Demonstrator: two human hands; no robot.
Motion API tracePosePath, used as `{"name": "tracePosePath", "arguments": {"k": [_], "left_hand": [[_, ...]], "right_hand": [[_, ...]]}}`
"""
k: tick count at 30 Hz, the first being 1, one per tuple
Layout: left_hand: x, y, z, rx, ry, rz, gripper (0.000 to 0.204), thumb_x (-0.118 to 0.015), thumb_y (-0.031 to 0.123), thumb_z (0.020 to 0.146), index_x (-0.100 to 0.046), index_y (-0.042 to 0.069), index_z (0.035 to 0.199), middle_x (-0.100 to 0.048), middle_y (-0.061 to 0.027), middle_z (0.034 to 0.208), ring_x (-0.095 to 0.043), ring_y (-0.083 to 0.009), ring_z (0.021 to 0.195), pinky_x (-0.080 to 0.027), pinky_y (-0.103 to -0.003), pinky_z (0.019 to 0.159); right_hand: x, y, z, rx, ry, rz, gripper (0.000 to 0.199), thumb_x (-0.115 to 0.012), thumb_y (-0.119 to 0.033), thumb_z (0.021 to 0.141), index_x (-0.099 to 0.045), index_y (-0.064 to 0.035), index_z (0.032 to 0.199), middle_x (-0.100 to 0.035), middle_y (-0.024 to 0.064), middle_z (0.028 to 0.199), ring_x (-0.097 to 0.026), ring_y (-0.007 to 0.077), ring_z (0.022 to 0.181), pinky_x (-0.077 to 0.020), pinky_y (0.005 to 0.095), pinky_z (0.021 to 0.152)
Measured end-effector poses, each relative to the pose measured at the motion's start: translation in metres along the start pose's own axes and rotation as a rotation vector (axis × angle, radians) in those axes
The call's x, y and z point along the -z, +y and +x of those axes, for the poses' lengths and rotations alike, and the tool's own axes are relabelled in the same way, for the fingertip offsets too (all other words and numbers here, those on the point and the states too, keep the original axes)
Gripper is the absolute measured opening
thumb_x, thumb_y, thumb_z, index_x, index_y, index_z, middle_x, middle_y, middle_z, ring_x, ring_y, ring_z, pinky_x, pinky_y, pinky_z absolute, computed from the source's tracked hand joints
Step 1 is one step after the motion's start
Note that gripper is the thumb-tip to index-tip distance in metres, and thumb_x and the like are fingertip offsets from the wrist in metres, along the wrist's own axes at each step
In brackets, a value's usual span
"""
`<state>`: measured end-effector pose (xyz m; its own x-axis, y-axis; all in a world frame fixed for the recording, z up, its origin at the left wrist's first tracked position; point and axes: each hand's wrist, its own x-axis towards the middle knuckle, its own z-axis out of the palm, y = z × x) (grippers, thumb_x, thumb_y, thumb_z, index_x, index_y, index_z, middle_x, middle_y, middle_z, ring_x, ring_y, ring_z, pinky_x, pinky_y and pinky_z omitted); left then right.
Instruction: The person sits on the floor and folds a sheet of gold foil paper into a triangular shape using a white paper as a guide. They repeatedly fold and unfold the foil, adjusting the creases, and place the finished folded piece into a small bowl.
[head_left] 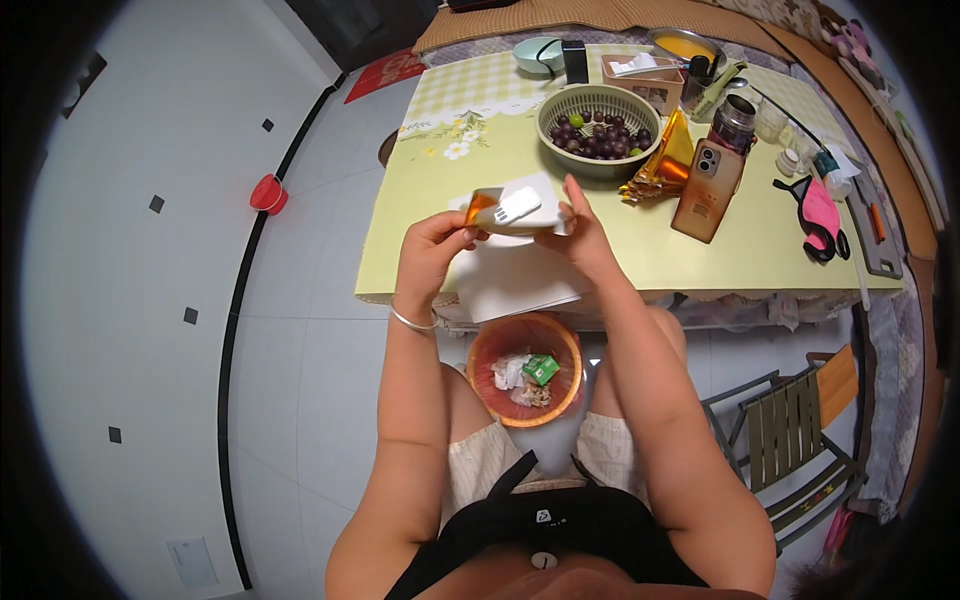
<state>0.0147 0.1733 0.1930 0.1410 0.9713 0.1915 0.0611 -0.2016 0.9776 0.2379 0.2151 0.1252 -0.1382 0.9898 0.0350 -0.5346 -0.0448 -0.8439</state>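
Over the table's near edge, my left hand (432,247) is closed, its fingers and thumb pinching the left end of a flat shiny orange-and-white piece (515,207), perhaps a packet or a card. My right hand (588,238) is at the other end, index finger raised, the other fingers curled against it and partly hidden. A white sheet (520,278) lies beneath, its front corner past the table edge. Between my knees stands an orange waste bin (575,375) with a clear liner, holding crumpled paper and a green box (540,369).
Beyond my hands, a colander (545,132) of dark grapes stands beside a crumpled gold foil bag (668,165). An orange-brown phone (707,195) leans on a dark flask (735,122). A pink-and-black strapped item (817,215) lies right. A folding chair (785,430) is at lower right.
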Motion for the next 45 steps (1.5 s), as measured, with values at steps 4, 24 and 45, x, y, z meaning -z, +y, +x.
{"name": "tracePosePath", "arguments": {"k": [4,24,45], "left_hand": [[0.036,-0.027,-0.007,-0.092,-0.249,-0.170,0.027,-0.050,0.003,0.083,-0.072,-0.007,0.095,-0.068,-0.0215,0.115,-0.064,-0.0287,0.108,-0.048,-0.036,0.097],[-0.060,-0.025,-0.095,-0.436,-0.191,1.144,0.048,-0.073,0.018,0.073,-0.062,-0.002,0.114,-0.060,-0.0237,0.126,-0.057,-0.0379,0.120,-0.043,-0.053,0.104],[0.012,-0.060,-0.044,-0.244,-0.260,0.825,0.011,-0.072,0.018,0.079,-0.071,0.010,0.087,-0.051,-0.0161,0.145,-0.032,-0.0447,0.143,-0.031,-0.050,0.112]], "right_hand": [[0.017,-0.004,-0.007,0.648,-0.260,-0.902,0.042,-0.072,-0.011,0.081,-0.069,-0.0173,0.122,-0.056,0.0088,0.141,-0.042,0.0259,0.139,-0.0340,0.0424,0.114],[-0.004,0.001,-0.077,0.680,-0.353,-1.849,0.003,-0.065,-0.012,0.072,-0.062,-0.0108,0.073,-0.063,0.0051,0.079,-0.063,0.0248,0.081,-0.0495,0.0383,0.071],[0.017,-0.030,-0.052,0.425,-0.656,-1.517,0.011,-0.072,-0.015,0.079,-0.076,-0.0072,0.086,-0.046,0.0173,0.149,-0.037,0.0370,0.141,-0.0312,0.0422,0.116]]}}
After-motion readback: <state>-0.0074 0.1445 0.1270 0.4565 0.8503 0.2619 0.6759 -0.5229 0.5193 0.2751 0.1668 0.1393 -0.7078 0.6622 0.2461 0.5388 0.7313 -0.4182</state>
